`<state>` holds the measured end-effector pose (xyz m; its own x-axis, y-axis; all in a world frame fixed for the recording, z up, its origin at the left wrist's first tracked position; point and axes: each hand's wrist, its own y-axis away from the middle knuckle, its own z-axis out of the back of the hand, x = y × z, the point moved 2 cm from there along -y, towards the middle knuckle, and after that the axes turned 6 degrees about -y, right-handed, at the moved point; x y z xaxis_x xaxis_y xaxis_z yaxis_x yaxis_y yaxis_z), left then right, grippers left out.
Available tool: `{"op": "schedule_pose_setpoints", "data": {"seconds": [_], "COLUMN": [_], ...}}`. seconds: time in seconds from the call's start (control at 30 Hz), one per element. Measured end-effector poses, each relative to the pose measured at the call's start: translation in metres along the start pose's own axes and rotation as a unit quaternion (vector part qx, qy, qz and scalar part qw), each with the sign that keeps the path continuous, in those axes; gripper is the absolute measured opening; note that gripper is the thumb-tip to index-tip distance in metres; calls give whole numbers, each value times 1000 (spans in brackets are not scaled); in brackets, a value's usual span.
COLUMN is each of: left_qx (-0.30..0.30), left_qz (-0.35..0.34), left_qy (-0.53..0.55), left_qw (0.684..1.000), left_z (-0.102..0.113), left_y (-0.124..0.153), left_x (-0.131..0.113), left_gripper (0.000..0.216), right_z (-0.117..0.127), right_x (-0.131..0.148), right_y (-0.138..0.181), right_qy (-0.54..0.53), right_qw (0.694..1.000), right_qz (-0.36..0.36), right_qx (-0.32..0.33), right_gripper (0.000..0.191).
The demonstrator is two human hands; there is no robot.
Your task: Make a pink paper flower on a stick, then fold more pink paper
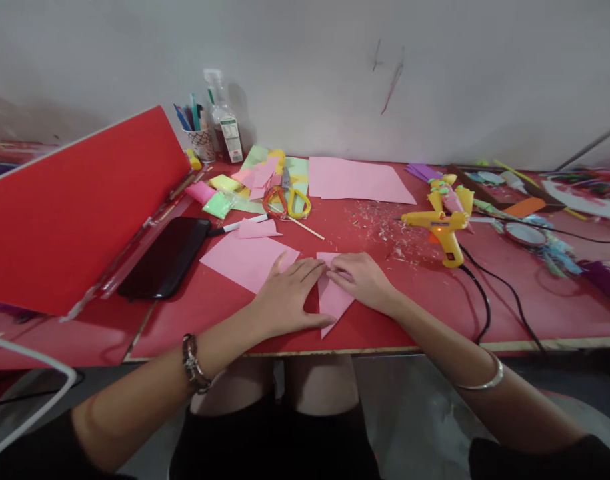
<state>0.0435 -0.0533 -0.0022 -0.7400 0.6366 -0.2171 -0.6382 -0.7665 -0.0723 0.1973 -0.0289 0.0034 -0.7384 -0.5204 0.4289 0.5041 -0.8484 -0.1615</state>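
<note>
My left hand (289, 293) lies flat on the red table (435, 313), fingers stretched out, pressing the left side of a small folded pink paper (333, 301). My right hand (363, 279) rests on the paper's upper right part, its fingertips bent together and pressing down on the fold. The paper tapers to a point towards the table's front edge. Part of a larger pink sheet (245, 259) lies under and left of my left hand.
A yellow glue gun (442, 228) with a black cord stands at right, paper scraps beside it. Scissors (287, 198), a marker (237, 226), a black phone (167, 257), a big red board (75, 207), a pen cup (201, 140), a bottle (227, 127) and more pink paper (357, 180) sit farther back.
</note>
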Motion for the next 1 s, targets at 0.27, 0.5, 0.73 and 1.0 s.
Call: {"op": "schedule_pose_setpoints", "data": {"seconds": [0.27, 0.5, 0.73, 1.0], "left_qx": [-2, -52, -43, -44], "left_qz": [5, 34, 41, 49], "left_qy": [-21, -37, -29, -32], "left_qw": [1000, 997, 998, 997], "left_z": [0, 1, 2, 5], "left_y": [2, 9, 12, 11], "left_x": [-2, -5, -6, -7], "left_gripper": [84, 77, 66, 59], "right_z": [0, -1, -2, 0], "right_x": [1, 0, 0, 1], "right_y": [-1, -1, -1, -1], "right_qy": [6, 36, 39, 35], "right_qw": [1000, 999, 999, 999], "right_qz": [-14, 8, 3, -2], "right_qx": [14, 0, -2, 8], "right_gripper": [16, 23, 24, 22]}}
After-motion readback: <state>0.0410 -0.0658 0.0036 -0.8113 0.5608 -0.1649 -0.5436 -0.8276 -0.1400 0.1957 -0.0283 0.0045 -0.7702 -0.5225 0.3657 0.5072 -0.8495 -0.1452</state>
